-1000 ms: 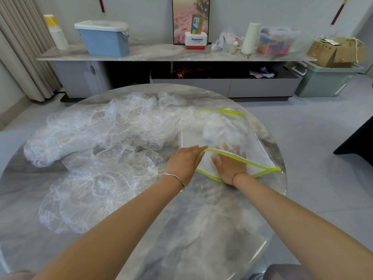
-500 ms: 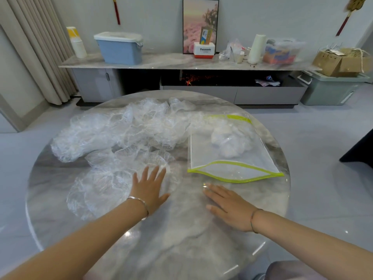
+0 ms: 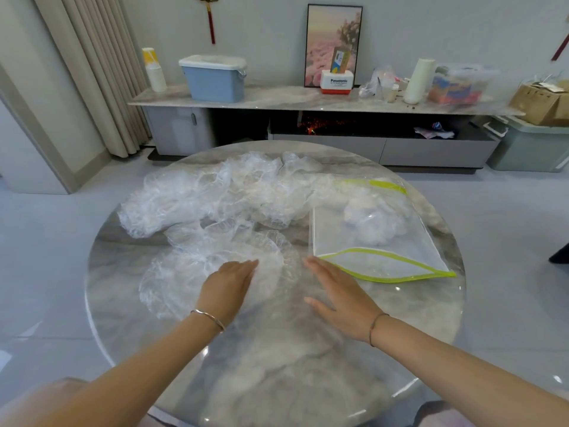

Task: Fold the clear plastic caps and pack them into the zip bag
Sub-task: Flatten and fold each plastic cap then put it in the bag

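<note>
Lying flat, empty: left hand (image 3: 229, 285) on cap (image 3: 184, 272), right hand (image 3: 341, 298) beside zip bag (image 3: 369, 229).

Crinkled clear plastic caps (image 3: 215, 266) lie on a glossy marble-look table (image 3: 277, 380).

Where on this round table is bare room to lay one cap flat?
The widest bare patch of the round grey marble table is the part nearer than the left hand and right hand. A narrow gap lies between the hands. The far half is crowded: the heap of clear plastic caps and the clear zip bag with yellow-green edging.
</note>
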{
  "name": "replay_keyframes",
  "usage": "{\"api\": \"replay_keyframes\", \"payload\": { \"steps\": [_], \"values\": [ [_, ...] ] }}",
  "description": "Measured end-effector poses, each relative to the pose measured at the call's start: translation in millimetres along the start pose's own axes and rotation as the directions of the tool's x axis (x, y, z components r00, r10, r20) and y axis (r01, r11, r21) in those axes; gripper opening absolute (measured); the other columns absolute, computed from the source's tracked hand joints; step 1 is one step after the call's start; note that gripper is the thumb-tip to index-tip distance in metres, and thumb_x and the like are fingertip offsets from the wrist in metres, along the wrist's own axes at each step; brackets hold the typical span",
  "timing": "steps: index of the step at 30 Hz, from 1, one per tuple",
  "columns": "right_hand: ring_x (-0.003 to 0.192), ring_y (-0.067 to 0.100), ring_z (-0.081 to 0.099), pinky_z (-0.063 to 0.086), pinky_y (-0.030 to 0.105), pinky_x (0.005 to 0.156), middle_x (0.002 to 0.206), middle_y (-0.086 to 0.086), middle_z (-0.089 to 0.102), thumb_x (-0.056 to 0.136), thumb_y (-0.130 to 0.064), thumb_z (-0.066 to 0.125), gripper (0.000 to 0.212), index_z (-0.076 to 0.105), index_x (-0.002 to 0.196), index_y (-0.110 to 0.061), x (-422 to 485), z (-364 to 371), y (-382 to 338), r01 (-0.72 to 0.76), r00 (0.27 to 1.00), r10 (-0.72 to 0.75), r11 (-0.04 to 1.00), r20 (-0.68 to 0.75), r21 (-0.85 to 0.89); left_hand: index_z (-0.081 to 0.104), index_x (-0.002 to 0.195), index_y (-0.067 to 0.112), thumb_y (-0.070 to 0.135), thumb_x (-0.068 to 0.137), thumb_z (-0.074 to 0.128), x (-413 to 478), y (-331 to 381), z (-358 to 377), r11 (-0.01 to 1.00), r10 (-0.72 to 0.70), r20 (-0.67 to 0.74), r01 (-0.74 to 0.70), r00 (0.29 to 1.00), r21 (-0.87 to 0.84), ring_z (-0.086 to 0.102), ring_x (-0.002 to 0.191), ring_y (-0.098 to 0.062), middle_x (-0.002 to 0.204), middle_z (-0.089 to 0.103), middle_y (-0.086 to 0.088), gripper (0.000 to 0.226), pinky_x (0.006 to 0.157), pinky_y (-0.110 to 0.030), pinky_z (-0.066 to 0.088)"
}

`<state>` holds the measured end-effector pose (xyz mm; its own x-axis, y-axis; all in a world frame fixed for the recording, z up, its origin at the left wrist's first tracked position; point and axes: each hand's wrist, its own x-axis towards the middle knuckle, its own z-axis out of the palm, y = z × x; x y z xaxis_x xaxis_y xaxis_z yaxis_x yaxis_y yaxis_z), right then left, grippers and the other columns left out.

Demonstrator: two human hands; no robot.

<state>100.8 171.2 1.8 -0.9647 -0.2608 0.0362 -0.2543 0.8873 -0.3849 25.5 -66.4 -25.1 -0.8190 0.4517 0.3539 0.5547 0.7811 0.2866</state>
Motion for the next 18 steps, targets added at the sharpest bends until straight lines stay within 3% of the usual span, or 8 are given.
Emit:
{"api": "replay_keyframes", "payload": {
  "steps": [3, 5, 7, 9, 12, 15, 16, 18],
  "values": [
    [0.142, 0.010, 0.015, 0.011, 0.022, 0.113, 0.156, -0.011, 0.009, 0.081, -0.029, 0.065, 0.087, 0.011, 0.149, -0.031, 5, -1, -6, 0.103, 0.987, -0.107, 0.994, -0.118, -0.039, 0.071, 0.105, 0.021, 0.036, 0.090, 0.035, -10, 21, 0, 0.972, 0.220, 0.019, -0.217, 0.975, -0.094, 0.069, 0.081, -0.013, 0.090, 0.072, 0.003, 0.041, 0.060, -0.019, 0.052],
    [0.138, 0.019, 0.025, 0.020, 0.031, 0.111, 0.156, -0.005, 0.016, 0.072, -0.016, 0.071, 0.094, 0.018, 0.148, -0.030, 5, 5, -3, 0.143, 0.983, -0.155, 0.982, -0.095, -0.125, 0.057, 0.127, 0.024, 0.061, 0.089, 0.020, -17, 31, 2, 0.958, 0.239, 0.194, -0.198, 0.951, -0.205, 0.059, 0.111, -0.012, 0.119, 0.064, 0.003, 0.065, 0.089, -0.018, 0.044],
    [0.140, 0.026, 0.025, 0.019, 0.037, 0.113, 0.157, -0.001, 0.017, 0.071, -0.011, 0.065, 0.089, 0.022, 0.148, -0.026, 6, 12, -2, 0.166, 0.986, -0.168, 0.974, -0.002, -0.155, 0.032, 0.145, 0.024, 0.080, 0.076, 0.008, -29, 31, 7, 0.962, 0.236, 0.431, -0.146, 0.871, -0.233, 0.032, 0.137, -0.011, 0.147, 0.039, 0.005, 0.092, 0.112, -0.022, 0.021],
    [0.145, 0.021, 0.008, 0.005, 0.038, 0.118, 0.158, -0.004, 0.010, 0.081, -0.015, 0.053, 0.075, 0.023, 0.149, -0.027, 5, 15, 1, 0.164, 0.982, -0.146, 0.975, 0.123, -0.152, 0.008, 0.150, 0.026, 0.085, 0.066, 0.015, -37, 32, 10, 0.971, 0.240, 0.562, -0.201, 0.792, -0.131, 0.005, 0.145, -0.010, 0.157, 0.009, 0.009, 0.103, 0.117, -0.026, 0.000],
    [0.145, 0.008, -0.005, -0.011, 0.031, 0.116, 0.158, -0.012, 0.003, 0.081, -0.056, 0.031, 0.073, 0.019, 0.149, -0.033, -2, 20, 7, 0.148, 0.948, -0.094, 0.976, 0.304, -0.160, -0.011, 0.149, 0.028, 0.089, 0.059, 0.027, -45, 30, 10, 0.956, 0.257, 0.637, -0.288, 0.726, -0.058, -0.021, 0.141, -0.009, 0.154, -0.017, 0.013, 0.115, 0.115, -0.032, -0.016],
    [0.140, -0.001, -0.014, -0.016, 0.027, 0.112, 0.151, -0.023, -0.012, 0.068, -0.089, 0.014, 0.096, 0.004, 0.149, -0.038, -12, 23, 10, 0.136, 0.919, -0.055, 0.974, 0.389, -0.182, -0.003, 0.150, 0.027, 0.089, 0.065, 0.028, -49, 23, 12, 0.947, 0.253, 0.618, -0.322, 0.744, -0.001, -0.013, 0.143, -0.012, 0.156, -0.010, 0.011, 0.109, 0.118, -0.034, -0.007],
    [0.138, -0.002, -0.016, -0.016, 0.026, 0.112, 0.149, -0.024, -0.015, 0.066, -0.086, 0.010, 0.096, 0.000, 0.149, -0.038, -16, 24, 11, 0.127, 0.920, -0.041, 0.972, 0.390, -0.196, 0.009, 0.150, 0.028, 0.086, 0.073, 0.024, -50, 22, 13, 0.930, 0.288, 0.552, -0.367, 0.782, 0.034, 0.005, 0.145, -0.015, 0.157, 0.007, 0.008, 0.098, 0.119, -0.033, 0.009],
    [0.141, 0.001, -0.015, -0.017, 0.028, 0.112, 0.149, -0.022, -0.017, 0.065, -0.082, 0.003, 0.095, -0.002, 0.149, -0.037, -21, 23, 11, 0.093, 0.936, -0.008, 0.970, 0.353, -0.224, 0.038, 0.139, 0.034, 0.071, 0.086, 0.023, -47, 22, 17, 0.888, 0.361, 0.472, -0.451, 0.805, 0.089, 0.046, 0.129, -0.017, 0.142, 0.046, 0.006, 0.065, 0.103, -0.036, 0.042]
  ]
}}
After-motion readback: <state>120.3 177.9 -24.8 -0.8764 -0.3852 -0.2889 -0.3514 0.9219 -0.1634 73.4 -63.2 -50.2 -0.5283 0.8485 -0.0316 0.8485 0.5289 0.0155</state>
